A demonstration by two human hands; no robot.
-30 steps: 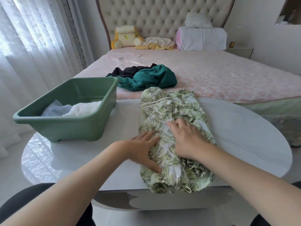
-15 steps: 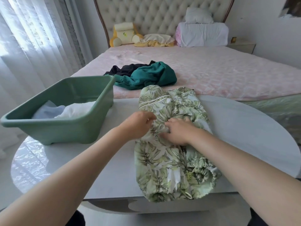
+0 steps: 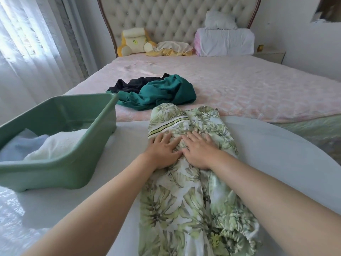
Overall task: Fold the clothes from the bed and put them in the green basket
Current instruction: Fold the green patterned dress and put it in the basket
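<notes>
A green leaf-print garment [image 3: 186, 204] lies lengthwise on the white oval table [image 3: 273, 163], folded into a long strip. My left hand [image 3: 163, 149] and my right hand [image 3: 200, 150] press flat on its upper part, side by side, fingers spread, holding nothing. The green basket [image 3: 77, 163] stands on the table to the left, with a white folded cloth [image 3: 57, 145] and a light blue one [image 3: 16, 146] inside. On the pink bed [image 3: 239, 89] behind lie a teal garment [image 3: 162, 93] and a black garment [image 3: 132, 85], crumpled together.
Pillows [image 3: 225, 40], a yellow cushion [image 3: 134, 41] and a cream cloth [image 3: 173, 48] rest against the tufted headboard. White curtains [image 3: 27, 52] hang at the left. A nightstand [image 3: 269, 55] stands at the right of the bed.
Both hands moved up the leaf-print garment, from pinching its middle to lying flat near its top. The view moved closer to the table.
</notes>
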